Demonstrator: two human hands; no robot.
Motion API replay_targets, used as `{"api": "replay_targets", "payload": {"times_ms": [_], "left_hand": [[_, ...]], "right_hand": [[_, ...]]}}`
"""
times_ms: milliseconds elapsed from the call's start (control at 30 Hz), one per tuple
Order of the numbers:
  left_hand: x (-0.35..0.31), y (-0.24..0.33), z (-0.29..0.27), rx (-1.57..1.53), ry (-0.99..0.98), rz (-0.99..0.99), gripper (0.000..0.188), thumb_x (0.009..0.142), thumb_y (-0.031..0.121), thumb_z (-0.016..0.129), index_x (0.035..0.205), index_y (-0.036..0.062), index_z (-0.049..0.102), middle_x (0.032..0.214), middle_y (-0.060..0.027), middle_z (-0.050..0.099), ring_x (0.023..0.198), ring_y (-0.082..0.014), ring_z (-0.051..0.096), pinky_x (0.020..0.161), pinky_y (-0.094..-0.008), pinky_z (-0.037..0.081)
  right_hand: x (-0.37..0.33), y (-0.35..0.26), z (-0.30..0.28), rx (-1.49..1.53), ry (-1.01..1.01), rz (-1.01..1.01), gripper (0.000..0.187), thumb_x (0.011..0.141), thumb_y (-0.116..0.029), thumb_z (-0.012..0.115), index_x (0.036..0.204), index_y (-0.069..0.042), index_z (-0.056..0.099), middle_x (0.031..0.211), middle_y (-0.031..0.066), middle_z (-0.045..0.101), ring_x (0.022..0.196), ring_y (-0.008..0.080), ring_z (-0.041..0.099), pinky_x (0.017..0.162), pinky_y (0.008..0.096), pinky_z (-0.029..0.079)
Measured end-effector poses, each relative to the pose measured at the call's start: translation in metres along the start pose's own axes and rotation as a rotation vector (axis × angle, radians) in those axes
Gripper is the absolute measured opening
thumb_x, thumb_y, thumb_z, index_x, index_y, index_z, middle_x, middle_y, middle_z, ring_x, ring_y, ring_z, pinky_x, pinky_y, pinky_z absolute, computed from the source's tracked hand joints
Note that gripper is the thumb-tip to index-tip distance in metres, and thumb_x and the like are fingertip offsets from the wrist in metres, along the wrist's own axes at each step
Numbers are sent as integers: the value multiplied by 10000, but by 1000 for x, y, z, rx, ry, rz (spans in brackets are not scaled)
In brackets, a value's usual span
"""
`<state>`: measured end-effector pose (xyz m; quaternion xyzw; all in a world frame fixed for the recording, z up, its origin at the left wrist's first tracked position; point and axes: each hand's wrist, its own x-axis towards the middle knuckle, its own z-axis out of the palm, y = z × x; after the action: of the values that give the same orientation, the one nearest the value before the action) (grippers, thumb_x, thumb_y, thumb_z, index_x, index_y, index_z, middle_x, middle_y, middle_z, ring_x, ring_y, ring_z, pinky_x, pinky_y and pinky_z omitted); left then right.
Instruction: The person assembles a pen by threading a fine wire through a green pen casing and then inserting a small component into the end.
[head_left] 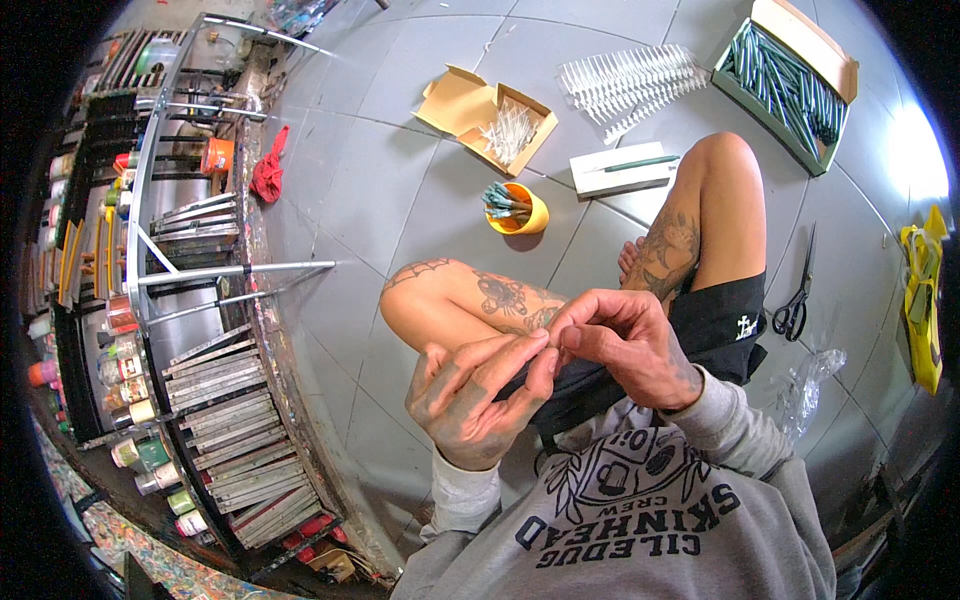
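Close together in front of my body, my left hand (472,402) and my right hand (632,350) meet at the fingertips. Both are closed in a pinch, and whatever lies between them is hidden or too small to name. Beyond them stands a yellow cup (532,222) holding several dark, pen-like sticks (505,203). An opened brown cardboard box (543,137) contains thin whitish pieces (509,134). To its right, a dark green pen (642,164) rests on a small white box (600,186).
A green box (768,148) full of dark green pens (785,85) stands far right, beside rows of clear plastic pieces (633,85). Scissors (795,300), crumpled clear plastic (805,395) and a yellow bag (922,310) lie right. Left are a metal frame (235,270), jar-filled shelves (130,370) and red cloth (268,178).
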<state>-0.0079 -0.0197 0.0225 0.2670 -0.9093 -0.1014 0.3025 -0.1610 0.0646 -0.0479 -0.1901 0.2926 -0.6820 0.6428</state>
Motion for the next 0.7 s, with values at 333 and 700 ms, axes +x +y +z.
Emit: {"api": "replay_targets", "payload": {"times_ms": [333,700], "left_hand": [[1,4,-2,17,-33,-5,278,676,103,862,925,181,768,860,50,746,686,-88,654,631,-279,404],[0,-3,-2,-19,12,32,347,671,138,883,994,208,778,846,80,734,687,-64,656,611,-254,392]], "right_hand": [[-2,-2,1,-1,19,27,162,983,-109,639,1008,48,664,908,89,723,829,126,679,774,275,555],[-1,-1,-1,61,-36,33,194,984,-164,660,1026,21,701,924,86,737,838,142,690,784,283,558]]}}
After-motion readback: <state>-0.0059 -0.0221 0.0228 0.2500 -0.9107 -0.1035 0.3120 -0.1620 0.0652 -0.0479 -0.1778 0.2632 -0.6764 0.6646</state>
